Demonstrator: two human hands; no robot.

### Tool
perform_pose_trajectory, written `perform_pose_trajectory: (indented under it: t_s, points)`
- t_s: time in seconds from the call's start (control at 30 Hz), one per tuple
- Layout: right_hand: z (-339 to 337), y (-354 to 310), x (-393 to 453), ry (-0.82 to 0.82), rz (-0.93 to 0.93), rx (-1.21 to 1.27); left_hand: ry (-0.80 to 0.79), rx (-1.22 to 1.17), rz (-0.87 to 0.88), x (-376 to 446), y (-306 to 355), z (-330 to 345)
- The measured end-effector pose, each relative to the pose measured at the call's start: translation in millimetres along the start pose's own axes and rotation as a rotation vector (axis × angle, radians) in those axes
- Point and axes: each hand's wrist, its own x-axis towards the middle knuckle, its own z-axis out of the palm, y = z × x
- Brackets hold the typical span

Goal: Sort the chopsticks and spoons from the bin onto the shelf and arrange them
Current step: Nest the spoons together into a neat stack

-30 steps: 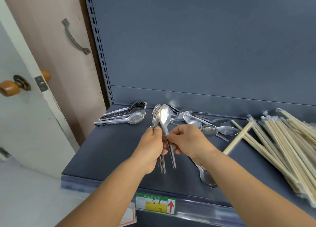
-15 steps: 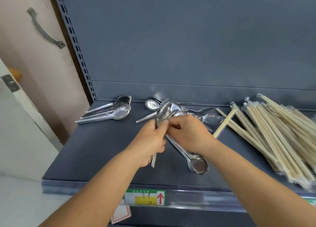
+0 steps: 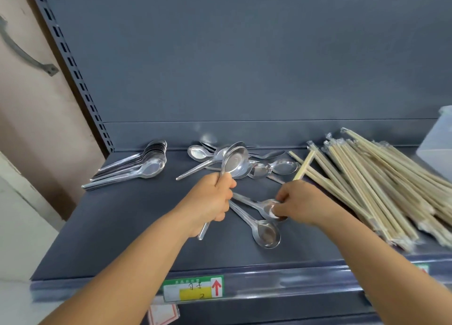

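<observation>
The left hand (image 3: 210, 200) grips a nested bunch of steel spoons (image 3: 234, 163) above the dark grey shelf (image 3: 117, 229); the right hand (image 3: 297, 205) pinches a loose spoon's bowl (image 3: 270, 208). The green-yellow shelf label (image 3: 193, 289) bears a red arrow, perhaps "2".

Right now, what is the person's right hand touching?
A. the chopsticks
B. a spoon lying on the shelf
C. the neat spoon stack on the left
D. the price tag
B: the right hand has its fingers on the bowl of a loose spoon lying on the shelf, while the left hand grips a bunch of spoons.
</observation>
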Motion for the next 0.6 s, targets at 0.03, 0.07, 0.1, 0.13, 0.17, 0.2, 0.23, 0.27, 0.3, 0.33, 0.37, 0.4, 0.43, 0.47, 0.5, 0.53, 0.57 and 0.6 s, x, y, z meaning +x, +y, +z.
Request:
perform_pose_trajectory:
  t_s: [0.03,0.07,0.1,0.13,0.17,0.2,0.23,0.27,0.3,0.33,0.37,0.4,0.43,0.47,0.5,0.53,0.57,0.6]
  points:
    - [-0.6,-0.1,-0.2,0.019,-0.005,0.025,-0.01,0.019,-0.001,1.1,0.3,-0.2]
    - [-1.8,0.1,-0.4,0.054,-0.018,0.061,-0.018,0.039,-0.001,1.8,1.2,-0.6]
    - [-3.6,0.7,0.7,0.098,-0.036,0.1,-0.019,0.058,0.002,2.6,2.5,-1.9]
    - [-6.2,1.8,1.4,0.145,-0.061,0.14,-0.014,0.079,0.01,3.7,4.6,-3.2]
    - [-8.6,3.4,2.8,0.189,-0.095,0.165,-0.003,0.1,0.024,4.7,7.4,-5.2]
    - [-11.2,5.1,3.7,0.227,-0.131,0.175,0.008,0.121,0.047,6.4,11.0,-7.4]
    - [-13.3,7.3,5.1,0.26,-0.159,0.199,0.014,0.142,0.072,8.4,15.0,-9.0]
    - [-15.7,9.2,6.2,0.29,-0.177,0.245,0.015,0.163,0.094,10.6,19.0,-10.7]
    - [-18.0,10.4,7.2,0.315,-0.186,0.312,0.015,0.182,0.107,12.8,22.5,-12.1]
    - [-20.2,11.1,8.0,0.332,-0.195,0.388,0.012,0.2,0.112,15.3,24.7,-13.4]
    - [-22.4,10.7,8.0,0.339,-0.211,0.465,0.006,0.216,0.108,17.8,25.5,-13.9]
    - [-24.1,9.2,7.8,0.34,-0.232,0.534,0.003,0.231,0.098,20.0,25.1,-13.4]
    - [-24.9,7.0,7.5,0.338,-0.249,0.593,0.003,0.245,0.082,21.3,24.1,-11.9]
    - [-25.2,3.7,7.0,0.335,-0.26,0.642,0.002,0.253,0.061,22.2,22.9,-9.6]
    - [-24.4,0.5,6.6,0.333,-0.266,0.678,-0.007,0.25,0.037,22.5,21.5,-6.8]
    - [-22.7,-2.5,7.0,0.332,-0.272,0.706,-0.03,0.232,0.01,22.1,19.8,-3.8]
    - [-20.3,-5.6,8.0,0.332,-0.279,0.731,-0.069,0.202,-0.02,20.6,18.4,-0.7]
    - [-17.6,-8.0,8.9,0.333,-0.286,0.749,-0.117,0.165,-0.054,18.6,16.9,1.7]
